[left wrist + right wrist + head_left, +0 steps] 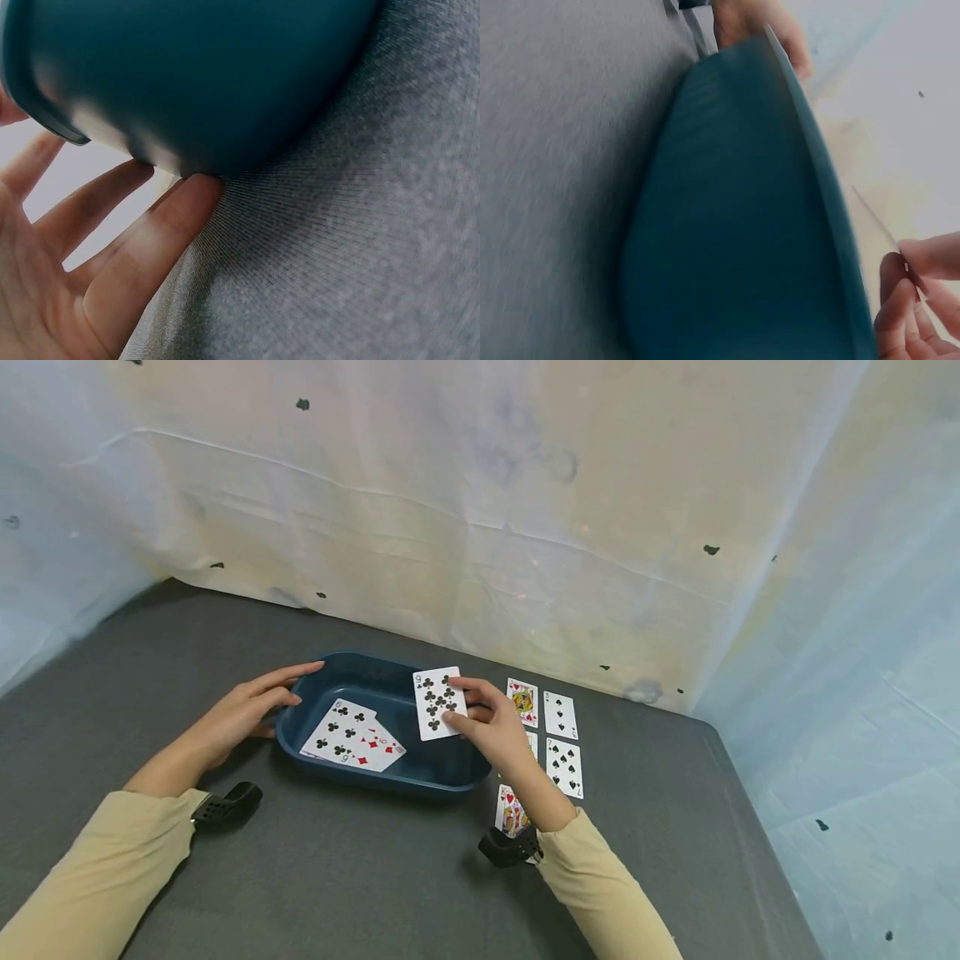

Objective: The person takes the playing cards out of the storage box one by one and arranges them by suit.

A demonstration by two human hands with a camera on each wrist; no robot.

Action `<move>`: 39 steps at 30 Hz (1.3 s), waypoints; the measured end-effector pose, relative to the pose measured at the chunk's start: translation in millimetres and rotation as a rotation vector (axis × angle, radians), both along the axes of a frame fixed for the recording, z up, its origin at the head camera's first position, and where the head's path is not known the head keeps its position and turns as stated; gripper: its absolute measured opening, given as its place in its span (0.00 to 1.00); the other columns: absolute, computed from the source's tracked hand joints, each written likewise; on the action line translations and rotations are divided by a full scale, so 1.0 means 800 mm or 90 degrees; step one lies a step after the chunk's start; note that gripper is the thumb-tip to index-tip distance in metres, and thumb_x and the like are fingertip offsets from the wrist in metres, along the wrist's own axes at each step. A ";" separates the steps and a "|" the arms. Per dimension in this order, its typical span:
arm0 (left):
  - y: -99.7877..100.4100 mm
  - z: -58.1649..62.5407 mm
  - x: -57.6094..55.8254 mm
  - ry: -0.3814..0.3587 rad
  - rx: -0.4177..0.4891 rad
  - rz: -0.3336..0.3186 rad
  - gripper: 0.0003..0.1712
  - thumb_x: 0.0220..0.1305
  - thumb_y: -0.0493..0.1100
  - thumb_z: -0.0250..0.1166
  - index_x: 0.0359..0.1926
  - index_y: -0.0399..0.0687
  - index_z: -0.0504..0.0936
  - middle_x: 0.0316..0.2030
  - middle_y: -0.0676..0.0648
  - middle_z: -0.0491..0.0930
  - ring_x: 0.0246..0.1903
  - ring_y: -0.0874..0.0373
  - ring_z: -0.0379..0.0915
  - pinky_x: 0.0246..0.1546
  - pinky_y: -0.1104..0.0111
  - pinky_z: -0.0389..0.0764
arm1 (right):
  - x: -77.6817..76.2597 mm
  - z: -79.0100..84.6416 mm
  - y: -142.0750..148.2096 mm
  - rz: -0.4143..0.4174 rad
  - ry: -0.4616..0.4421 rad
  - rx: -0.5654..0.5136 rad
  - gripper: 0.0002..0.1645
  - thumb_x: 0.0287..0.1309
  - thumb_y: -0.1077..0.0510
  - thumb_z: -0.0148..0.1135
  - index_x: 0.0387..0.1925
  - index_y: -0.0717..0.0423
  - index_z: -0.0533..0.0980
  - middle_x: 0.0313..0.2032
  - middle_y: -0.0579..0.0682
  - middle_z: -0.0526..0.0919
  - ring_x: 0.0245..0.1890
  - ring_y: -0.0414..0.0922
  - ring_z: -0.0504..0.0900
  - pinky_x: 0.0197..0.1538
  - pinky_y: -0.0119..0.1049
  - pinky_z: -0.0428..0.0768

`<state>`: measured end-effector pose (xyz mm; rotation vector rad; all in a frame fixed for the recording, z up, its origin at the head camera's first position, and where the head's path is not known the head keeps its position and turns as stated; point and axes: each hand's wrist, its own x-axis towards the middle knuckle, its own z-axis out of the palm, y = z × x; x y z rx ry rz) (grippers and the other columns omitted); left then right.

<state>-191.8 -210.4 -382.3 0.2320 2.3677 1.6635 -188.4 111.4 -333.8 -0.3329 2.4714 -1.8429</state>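
A dark blue tray (382,787) stands on the table. My left hand (243,714) is at its left end, with fairly straight fingers; in the left wrist view, fingertips (202,187) touch the outer wall. Over the tray's right part, my right hand (495,722) pinches a club playing card (431,697), apparently a nine, face up between thumb and fingers. In the right wrist view this card (874,214) appears edge-on, apart from the rim. Inside the tray lie a six of clubs (337,731) and, partly under it, a diamond card (386,747).
Right of the tray, face-up cards lie in two columns: a red court card (522,700), a five of spades (559,714), a seven of spades (564,767) and a king of hearts (512,810), partly hidden by the right arm. A cloth backdrop (465,527) hangs behind the table.
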 end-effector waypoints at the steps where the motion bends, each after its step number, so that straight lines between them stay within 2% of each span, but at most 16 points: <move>1: 0.000 0.000 0.000 -0.001 0.001 0.001 0.32 0.72 0.45 0.46 0.75 0.60 0.52 0.75 0.38 0.43 0.65 0.35 0.51 0.53 0.38 0.70 | 0.000 0.000 0.006 -0.009 0.004 0.000 0.27 0.52 0.68 0.66 0.56 0.57 0.76 0.39 0.54 0.77 0.26 0.35 0.77 0.31 0.29 0.78; 9: -0.002 0.001 -0.001 0.000 0.005 -0.007 0.32 0.73 0.46 0.46 0.75 0.60 0.52 0.75 0.39 0.42 0.67 0.33 0.48 0.54 0.33 0.66 | -0.005 -0.003 0.055 -0.085 0.007 0.036 0.28 0.54 0.63 0.66 0.58 0.52 0.75 0.45 0.53 0.74 0.32 0.39 0.74 0.34 0.30 0.75; 15: -0.003 0.002 0.000 -0.006 0.006 -0.011 0.32 0.73 0.47 0.46 0.75 0.61 0.51 0.75 0.40 0.41 0.69 0.33 0.45 0.54 0.32 0.64 | -0.013 -0.003 0.094 -0.152 0.009 0.050 0.27 0.56 0.63 0.65 0.59 0.51 0.74 0.45 0.50 0.71 0.36 0.41 0.71 0.35 0.30 0.74; 24: -0.003 0.002 0.000 -0.008 0.001 -0.011 0.32 0.73 0.48 0.46 0.75 0.61 0.51 0.75 0.41 0.39 0.69 0.32 0.43 0.54 0.30 0.62 | -0.032 -0.012 0.146 -0.231 -0.002 0.070 0.28 0.57 0.65 0.64 0.61 0.56 0.72 0.43 0.50 0.70 0.28 0.31 0.75 0.36 0.30 0.78; 33: -0.003 0.004 0.000 -0.013 0.003 -0.013 0.32 0.73 0.47 0.46 0.75 0.61 0.51 0.75 0.41 0.39 0.70 0.32 0.43 0.54 0.30 0.61 | -0.045 -0.030 0.186 -0.287 0.003 0.101 0.27 0.57 0.67 0.61 0.60 0.57 0.72 0.45 0.53 0.72 0.30 0.30 0.73 0.33 0.23 0.75; 39: -0.003 0.004 0.001 -0.013 0.000 -0.012 0.31 0.73 0.47 0.45 0.75 0.61 0.51 0.75 0.41 0.40 0.69 0.32 0.43 0.54 0.30 0.61 | -0.054 -0.043 0.214 -0.351 -0.012 0.130 0.27 0.59 0.67 0.58 0.62 0.58 0.71 0.48 0.56 0.70 0.29 0.29 0.71 0.31 0.20 0.73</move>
